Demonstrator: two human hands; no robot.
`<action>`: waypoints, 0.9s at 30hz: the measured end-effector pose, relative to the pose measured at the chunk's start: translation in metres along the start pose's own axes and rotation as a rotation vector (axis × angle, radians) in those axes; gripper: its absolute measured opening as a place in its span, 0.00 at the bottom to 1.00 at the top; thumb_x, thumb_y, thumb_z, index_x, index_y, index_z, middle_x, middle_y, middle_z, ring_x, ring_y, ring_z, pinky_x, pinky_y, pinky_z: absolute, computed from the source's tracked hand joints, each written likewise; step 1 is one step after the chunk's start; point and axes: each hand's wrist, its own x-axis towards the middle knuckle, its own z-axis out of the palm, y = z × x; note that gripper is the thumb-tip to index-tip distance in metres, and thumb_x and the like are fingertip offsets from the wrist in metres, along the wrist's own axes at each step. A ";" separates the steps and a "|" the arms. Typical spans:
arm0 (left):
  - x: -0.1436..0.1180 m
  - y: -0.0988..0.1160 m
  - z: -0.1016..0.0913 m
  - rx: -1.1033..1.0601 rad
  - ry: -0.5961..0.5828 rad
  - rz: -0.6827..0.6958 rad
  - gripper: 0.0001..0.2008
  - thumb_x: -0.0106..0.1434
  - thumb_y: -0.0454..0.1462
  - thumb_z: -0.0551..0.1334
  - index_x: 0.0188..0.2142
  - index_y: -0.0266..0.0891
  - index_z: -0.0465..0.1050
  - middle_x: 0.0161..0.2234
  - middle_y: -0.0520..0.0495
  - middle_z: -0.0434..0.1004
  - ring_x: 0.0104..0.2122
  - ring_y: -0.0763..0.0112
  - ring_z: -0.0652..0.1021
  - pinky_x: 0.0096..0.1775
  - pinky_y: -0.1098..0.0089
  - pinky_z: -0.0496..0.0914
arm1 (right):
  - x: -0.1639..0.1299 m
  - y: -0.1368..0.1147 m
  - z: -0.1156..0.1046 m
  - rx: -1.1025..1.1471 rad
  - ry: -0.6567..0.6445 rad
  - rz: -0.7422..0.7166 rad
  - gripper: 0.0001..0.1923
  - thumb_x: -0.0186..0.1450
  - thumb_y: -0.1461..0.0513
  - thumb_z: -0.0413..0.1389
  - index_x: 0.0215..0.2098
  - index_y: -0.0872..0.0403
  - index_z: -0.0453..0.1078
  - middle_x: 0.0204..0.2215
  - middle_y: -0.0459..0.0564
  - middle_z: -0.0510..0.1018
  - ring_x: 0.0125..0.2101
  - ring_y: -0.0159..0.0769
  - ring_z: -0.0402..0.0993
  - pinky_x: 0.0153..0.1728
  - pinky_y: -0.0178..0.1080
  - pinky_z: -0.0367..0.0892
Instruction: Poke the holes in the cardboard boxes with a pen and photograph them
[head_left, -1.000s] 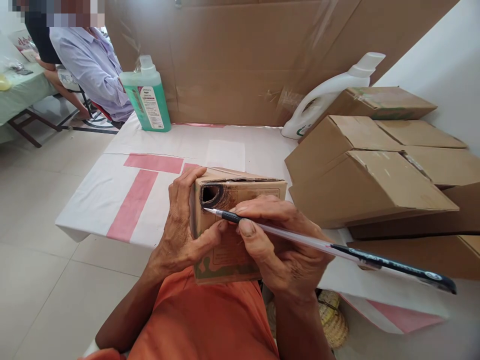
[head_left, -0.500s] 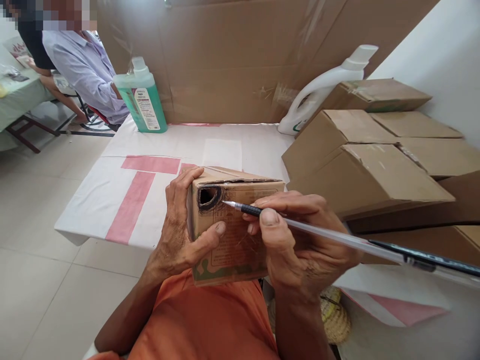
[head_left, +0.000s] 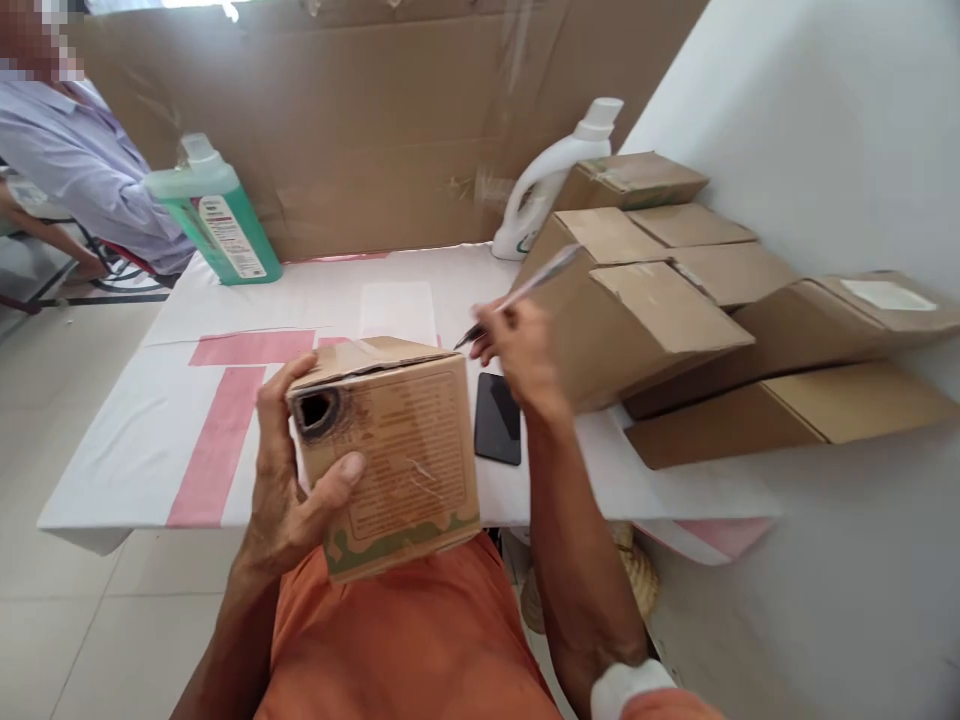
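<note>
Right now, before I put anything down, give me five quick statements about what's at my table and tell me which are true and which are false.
1. The left hand holds a cardboard box. True.
2. The right hand holds a pair of scissors. False: the right hand holds a pen.
3. A dark-edged hole shows near an upper corner of the box. True.
4. The black phone lies on top of the held box. False: the black phone lies on the table.
5. The green bottle stands to the left of the white jug. True.
</note>
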 end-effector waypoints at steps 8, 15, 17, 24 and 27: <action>0.003 0.000 -0.006 0.045 0.030 -0.023 0.37 0.66 0.54 0.70 0.72 0.57 0.65 0.70 0.46 0.66 0.66 0.41 0.69 0.64 0.42 0.65 | -0.030 0.048 0.057 -0.443 -0.155 0.202 0.10 0.77 0.57 0.63 0.48 0.57 0.77 0.45 0.52 0.84 0.42 0.38 0.83 0.44 0.43 0.80; 0.004 0.002 0.000 0.048 0.013 0.012 0.38 0.66 0.52 0.71 0.73 0.56 0.64 0.70 0.46 0.66 0.66 0.43 0.70 0.64 0.44 0.67 | -0.043 0.046 0.049 -0.637 -0.138 0.279 0.16 0.76 0.61 0.60 0.59 0.59 0.74 0.54 0.68 0.82 0.56 0.58 0.80 0.52 0.50 0.75; 0.003 0.002 0.000 0.045 0.015 0.016 0.39 0.66 0.52 0.71 0.73 0.55 0.64 0.70 0.45 0.67 0.65 0.44 0.71 0.62 0.46 0.69 | -0.056 0.048 0.036 -0.703 -0.052 0.287 0.22 0.75 0.60 0.62 0.64 0.61 0.70 0.63 0.73 0.75 0.64 0.63 0.71 0.59 0.56 0.71; 0.001 -0.001 0.000 0.054 0.011 0.040 0.39 0.66 0.52 0.71 0.73 0.54 0.64 0.69 0.43 0.67 0.62 0.46 0.73 0.60 0.48 0.71 | -0.102 0.073 0.002 -0.765 -0.034 0.537 0.36 0.65 0.52 0.72 0.61 0.68 0.70 0.61 0.79 0.75 0.64 0.70 0.70 0.63 0.64 0.65; 0.000 -0.002 0.000 0.056 0.015 0.048 0.39 0.66 0.53 0.71 0.73 0.54 0.64 0.68 0.42 0.67 0.63 0.44 0.72 0.62 0.46 0.70 | -0.108 0.082 -0.005 -0.684 -0.054 0.552 0.39 0.63 0.52 0.73 0.61 0.67 0.69 0.61 0.79 0.75 0.62 0.69 0.75 0.59 0.60 0.71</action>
